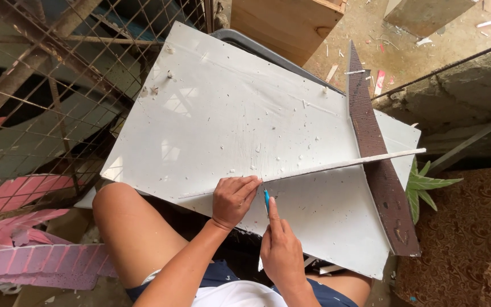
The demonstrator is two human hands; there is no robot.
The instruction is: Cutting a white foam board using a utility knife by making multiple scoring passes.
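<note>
A large white foam board (228, 125) rests across my knees. A long thin white strip (342, 165) lies diagonally over it as a straight edge. My left hand (233, 199) presses down on the near end of that strip with curled fingers. My right hand (279, 244) grips a small blue cutter (266, 200), its tip touching the board just beside the strip. A dark brown pointed piece (376, 165) lies along the board's right side, crossing under the strip's far end.
A rusty wire mesh fence (58, 68) stands at the left. Pink feather-shaped cutouts (24, 227) lie at the lower left. A wooden box (285, 23) sits behind the board. Green leaves (424, 185) and a brown patterned cloth (461, 239) are at the right.
</note>
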